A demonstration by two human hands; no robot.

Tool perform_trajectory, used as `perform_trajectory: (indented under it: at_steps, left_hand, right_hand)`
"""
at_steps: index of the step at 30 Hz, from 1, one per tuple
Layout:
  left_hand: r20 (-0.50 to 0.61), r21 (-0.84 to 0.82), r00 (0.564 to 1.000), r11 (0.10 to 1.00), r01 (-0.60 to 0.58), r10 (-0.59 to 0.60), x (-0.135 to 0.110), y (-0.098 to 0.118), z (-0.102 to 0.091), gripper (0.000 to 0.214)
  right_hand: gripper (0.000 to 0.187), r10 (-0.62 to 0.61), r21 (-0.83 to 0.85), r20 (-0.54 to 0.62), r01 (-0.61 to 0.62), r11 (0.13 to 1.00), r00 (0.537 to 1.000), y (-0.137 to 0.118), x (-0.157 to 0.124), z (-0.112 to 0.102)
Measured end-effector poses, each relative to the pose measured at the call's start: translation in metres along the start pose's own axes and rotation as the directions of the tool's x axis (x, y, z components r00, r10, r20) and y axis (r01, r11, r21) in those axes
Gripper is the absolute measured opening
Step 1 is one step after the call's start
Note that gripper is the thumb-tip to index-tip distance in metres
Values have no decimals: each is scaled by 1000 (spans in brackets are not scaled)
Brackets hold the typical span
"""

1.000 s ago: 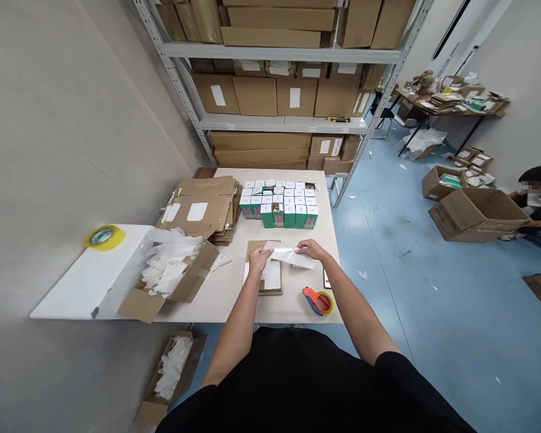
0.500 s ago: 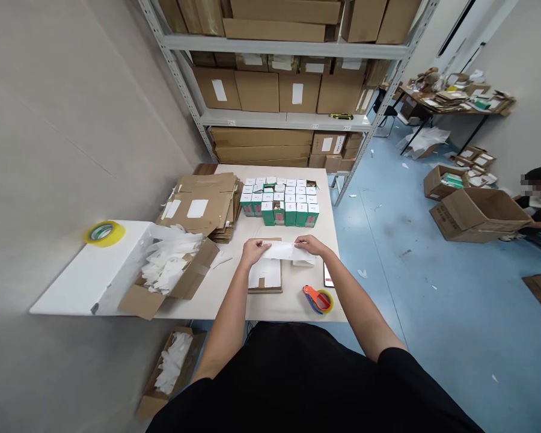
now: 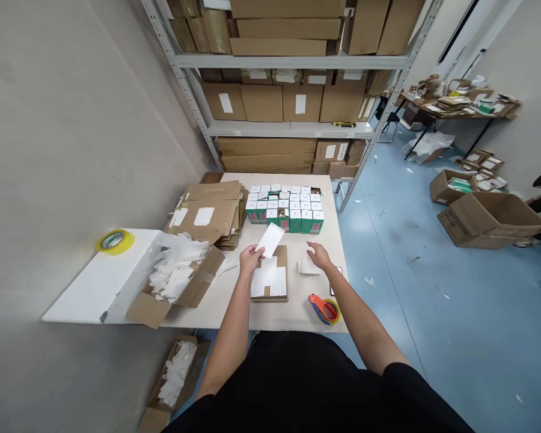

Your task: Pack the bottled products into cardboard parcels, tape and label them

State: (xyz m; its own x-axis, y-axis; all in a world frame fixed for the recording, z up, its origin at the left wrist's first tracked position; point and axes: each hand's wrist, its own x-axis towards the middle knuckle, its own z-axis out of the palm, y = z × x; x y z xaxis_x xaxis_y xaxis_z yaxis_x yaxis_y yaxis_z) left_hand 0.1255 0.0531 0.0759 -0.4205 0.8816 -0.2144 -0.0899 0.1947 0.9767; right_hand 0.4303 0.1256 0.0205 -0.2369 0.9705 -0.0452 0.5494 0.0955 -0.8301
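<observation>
A white slip of paper [image 3: 271, 240] is pinched at its lower left end by my left hand [image 3: 251, 261], tilted above the table. Beneath it lies a flat cardboard piece [image 3: 281, 255] with white labels [image 3: 269, 281] on it. My right hand [image 3: 318, 255] is apart from the slip, fingers spread and holding nothing, just above a folded white paper [image 3: 308, 266]. Nearer the table's front edge is an orange and blue tape dispenser [image 3: 325, 310] with a yellow roll. A phone [image 3: 336, 282] is partly hidden behind my right forearm.
Rows of small green and white boxes [image 3: 288, 210] stand at the back of the table [image 3: 234, 308]. On the left are stacked flattened cartons [image 3: 207, 210], a carton of white scraps [image 3: 175, 270] and a yellow tape roll [image 3: 115, 241]. Shelving [image 3: 293, 128] rises behind.
My right hand has let go of the white slip and moved slightly right, its fingers opening. My left hand keeps the slip, now tilted upward. The camera view has shifted a little.
</observation>
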Motion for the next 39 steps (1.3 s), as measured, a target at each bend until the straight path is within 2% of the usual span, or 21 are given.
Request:
perform_trajectory:
  at_steps: [2,4,9,13,21,25,33,39]
  left_hand:
    - [64,-60,996,996,71,-67,-6,2,9,44]
    - [120,-73,987,991,112,-102,-12,4,17,45]
    - [152,-36,986,997,70,-64,-23,12,37,48]
    - [169,-85,985,996,33,-18,-28,17,52,54]
    - [176,-135,984,991,21,3,-33,25,65,52]
    - [170,-119,985,993,9,12,-37,28,65,52]
    - [156,-173,988,984,29,-1,-44,33,62,47]
    - [131,-170,991,985,20,2,-44,30,60,49]
  right_hand:
    - [36,-13,37,-65,16,999,998,-8,-6,8]
    - [33,-7,144,-60,15,989,998,-22,-13,14]
    - [34,52,499,23,-57,865,998,-69,-34,24]
    - [34,115,627,30,-108,772,993,-97,-50,21]
    - [32,147,657,-68,-67,751,987,-110,-56,12]
    - [32,138,643,-49,-75,762,989,-112,-56,11]
    - [29,116,692,-27,-65,719,993,-118,-55,15]
    - [31,96,654,-6,-68,753,995,-116,-56,16]
